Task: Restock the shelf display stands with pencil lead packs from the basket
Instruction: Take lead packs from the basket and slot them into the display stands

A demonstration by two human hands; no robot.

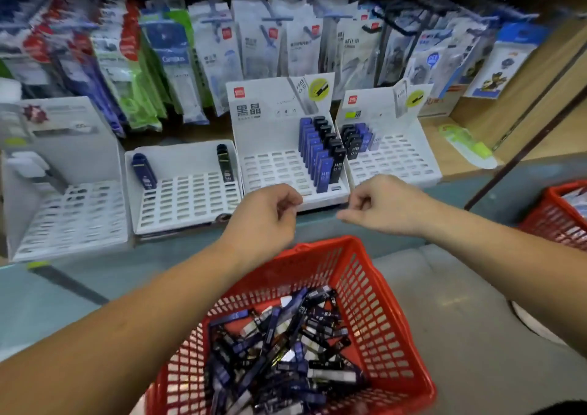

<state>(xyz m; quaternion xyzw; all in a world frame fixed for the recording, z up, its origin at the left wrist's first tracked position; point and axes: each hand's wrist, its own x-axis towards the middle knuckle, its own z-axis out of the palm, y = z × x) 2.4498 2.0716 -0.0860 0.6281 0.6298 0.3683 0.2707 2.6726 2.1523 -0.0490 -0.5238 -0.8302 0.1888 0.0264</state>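
A red basket (365, 275) just below my hands is full of loose blue and black pencil lead packs (279, 344). On the shelf stand several white slotted display stands. The middle stand (270, 167) holds a blue row (317, 154) and a black row (333, 148) of packs at its right side. My left hand (266, 214) hovers at this stand's front edge with its fingers curled and nothing visible in it. My right hand (374, 205) is at the stand's front right corner, also curled with nothing visible in it.
The right stand (397, 160) has a few packs at its back left. The second stand (190, 198) holds two lone packs, and the far-left stand (70, 214) is mostly bare slots. Bagged stationery (254, 43) hangs behind. Another red basket (559, 217) sits at the right.
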